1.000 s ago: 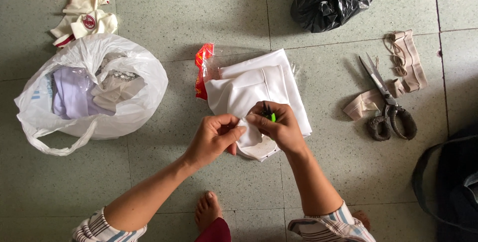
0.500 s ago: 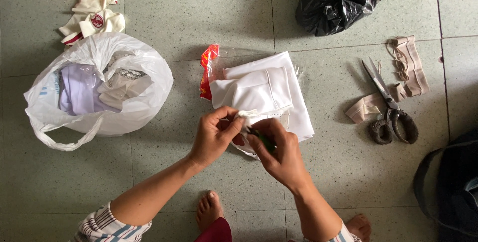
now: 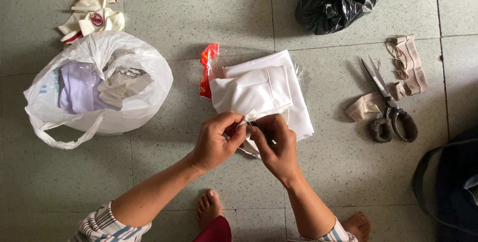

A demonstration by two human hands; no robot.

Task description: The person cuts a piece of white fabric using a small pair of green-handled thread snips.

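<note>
Both hands meet over the floor [image 3: 209, 3] at the near edge of a folded white cloth [image 3: 259, 92]. The left hand [image 3: 215, 142] and right hand [image 3: 276, 147] each have fingers pinched together on that edge. The cloth's long axis runs from the hands away toward the upper left. Scissors [image 3: 388, 107] lie well apart, blades pointing away.

Single head cam, looks approx. straight down, fairly near floor [image 3: 199, 13].

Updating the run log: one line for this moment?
left hand: pinching white cloth edge | right hand: same edge | scissors: on floor, untouched
</note>
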